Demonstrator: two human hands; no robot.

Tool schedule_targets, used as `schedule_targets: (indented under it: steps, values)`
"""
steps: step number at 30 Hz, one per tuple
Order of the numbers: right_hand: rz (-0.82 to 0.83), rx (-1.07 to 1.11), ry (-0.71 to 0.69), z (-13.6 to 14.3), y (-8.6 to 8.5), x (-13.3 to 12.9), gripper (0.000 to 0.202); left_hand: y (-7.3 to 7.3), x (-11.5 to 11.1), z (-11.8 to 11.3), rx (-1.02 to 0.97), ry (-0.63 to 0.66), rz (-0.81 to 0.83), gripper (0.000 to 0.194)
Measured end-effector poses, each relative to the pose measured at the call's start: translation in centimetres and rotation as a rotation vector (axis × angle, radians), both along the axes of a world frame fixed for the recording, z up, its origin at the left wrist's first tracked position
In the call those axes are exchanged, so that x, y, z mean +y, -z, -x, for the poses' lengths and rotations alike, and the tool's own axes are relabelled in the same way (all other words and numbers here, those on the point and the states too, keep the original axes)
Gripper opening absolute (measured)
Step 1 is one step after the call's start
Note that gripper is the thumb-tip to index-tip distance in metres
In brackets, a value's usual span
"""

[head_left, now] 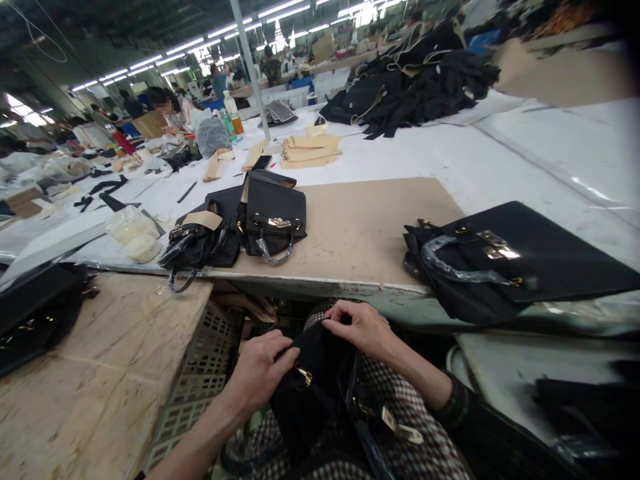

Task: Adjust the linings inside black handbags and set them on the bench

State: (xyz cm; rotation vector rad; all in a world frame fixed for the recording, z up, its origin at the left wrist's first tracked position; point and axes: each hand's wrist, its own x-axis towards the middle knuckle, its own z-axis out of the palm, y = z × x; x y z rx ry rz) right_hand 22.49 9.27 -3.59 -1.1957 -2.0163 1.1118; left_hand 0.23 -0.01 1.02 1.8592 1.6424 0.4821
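Note:
A black handbag (320, 400) with gold hardware lies across my lap, below the table edge. My left hand (265, 367) grips the bag's edge near a gold zipper pull (304, 377), thumb on top. My right hand (357, 327) pinches the same edge further right between thumb and finger. A gold clasp (393, 423) hangs at the bag's lower right, beside a plastic-wrapped handle. On the table ahead, another black handbag (280, 210) lies with its wrapped handle toward me, and a smaller black bag (195, 240) sits to its left.
A large black handbag (525, 260) overhangs the table edge at right. Brown cardboard (360, 227) covers part of the white table. Further back are tan pieces (310, 150) and a pile of black pieces (425, 87). A plastic crate (200, 360) stands by a wooden surface (110, 373) at left.

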Motion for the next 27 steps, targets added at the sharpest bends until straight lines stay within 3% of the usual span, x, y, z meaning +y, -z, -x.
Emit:
schedule_targets:
  steps: [5, 8, 10, 13, 15, 19, 25, 27]
  values:
    - [0.021, 0.009, -0.019, -0.5, -0.4, -0.3, 0.017, 1.4, -0.1, 0.8, -0.35, -0.202, 0.263, 0.027]
    - [0.026, 0.02, -0.02, -0.5, -0.7, -0.5, 0.017, 1.0, 0.9, 0.9, -0.373, -0.12, 0.455, 0.033]
    - [0.014, 0.021, -0.02, -0.4, -0.7, -0.6, 0.017, 0.3, 2.1, 0.4, -0.289, 0.012, 0.435, 0.035]
    - [-0.005, 0.051, -0.049, -0.8, -0.5, -0.5, 0.015, -0.4, 4.1, -1.1, -0.151, 0.136, 0.245, 0.031]
    - [-0.016, 0.096, -0.109, -1.4, -0.3, -0.2, 0.011, -0.2, 5.0, -1.9, -0.099, 0.158, 0.164, 0.029]
    - [-0.073, 0.132, -0.222, -3.0, -0.1, 0.2, 0.003, 0.8, 5.9, -2.3, -0.083, 0.21, 0.152, 0.027]
    - [-0.086, 0.07, -0.046, -3.9, 0.2, 0.1, 0.018, 1.6, 6.1, -1.7, -0.107, 0.169, 0.226, 0.027]
    - [-0.067, 0.065, -0.045, -4.0, 0.4, 0.1, 0.016, 1.6, 6.0, -1.6, -0.12, 0.167, 0.234, 0.027]
